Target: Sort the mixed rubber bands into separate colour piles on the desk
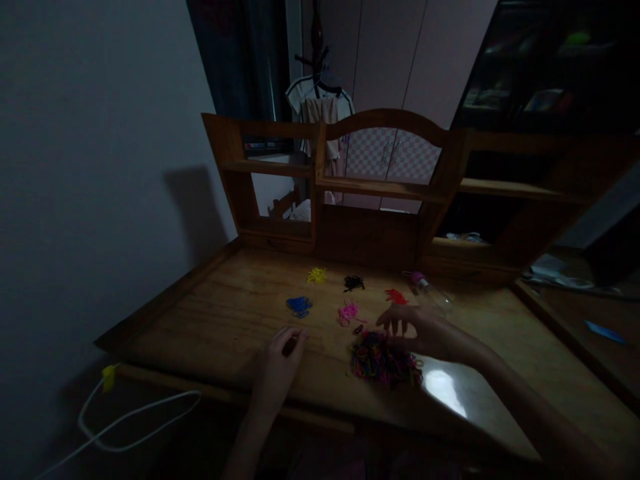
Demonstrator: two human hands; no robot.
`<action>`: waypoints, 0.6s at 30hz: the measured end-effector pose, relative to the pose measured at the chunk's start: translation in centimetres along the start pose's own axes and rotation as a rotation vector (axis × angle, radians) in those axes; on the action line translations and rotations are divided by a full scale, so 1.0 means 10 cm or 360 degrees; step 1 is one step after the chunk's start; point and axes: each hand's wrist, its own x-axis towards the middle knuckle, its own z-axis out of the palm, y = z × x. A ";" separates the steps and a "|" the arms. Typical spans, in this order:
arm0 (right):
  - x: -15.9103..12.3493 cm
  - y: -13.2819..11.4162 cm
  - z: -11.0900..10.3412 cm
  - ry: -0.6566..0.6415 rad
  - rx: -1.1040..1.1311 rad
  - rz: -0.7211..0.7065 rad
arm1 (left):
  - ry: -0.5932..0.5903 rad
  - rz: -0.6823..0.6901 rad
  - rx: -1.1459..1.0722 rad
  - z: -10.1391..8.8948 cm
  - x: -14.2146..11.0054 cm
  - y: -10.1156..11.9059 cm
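Note:
A tangled heap of mixed-colour elastic bands (383,360) lies on the wooden desk near its front. Over the upper right of this heap hovers my right hand (413,325), open, its fingers bent downward and apart with nothing visible in them. My left hand (281,353) rests at the desk's front, left of the heap, with thumb and fingertips closed together; what they hold, if anything, is hidden. Beyond the hands are small sorted piles: blue bands (299,306), yellow bands (316,275), black bands (353,283), pink bands (348,313) and red bands (397,296).
A clear bottle with a purple top (434,293) lies behind my right forearm. The wooden shelf unit (383,190) borders the desk's back, and a wall (100,167) stands on the left. A white cable (145,408) hangs by the front left edge. The room is dim.

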 end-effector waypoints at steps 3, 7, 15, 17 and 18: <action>-0.41 -0.08 0.15 0.0084 -0.0122 0.0159 | -0.0137 0.0048 -0.0102 0.14 -0.10 0.19; -0.70 -0.20 0.44 0.0203 -0.0152 0.0258 | -0.0419 0.0216 -0.0230 0.37 -0.20 0.48; -0.66 -0.19 0.88 0.0346 -0.0299 0.0298 | -0.0545 0.0255 -0.0347 0.46 -0.23 0.57; -0.63 -0.20 0.88 0.0388 -0.0329 0.0296 | -0.0481 0.0206 -0.0355 0.45 -0.22 0.53; -0.62 -0.21 0.88 0.0398 -0.0337 0.0298 | -0.0458 0.0179 -0.0366 0.45 -0.22 0.52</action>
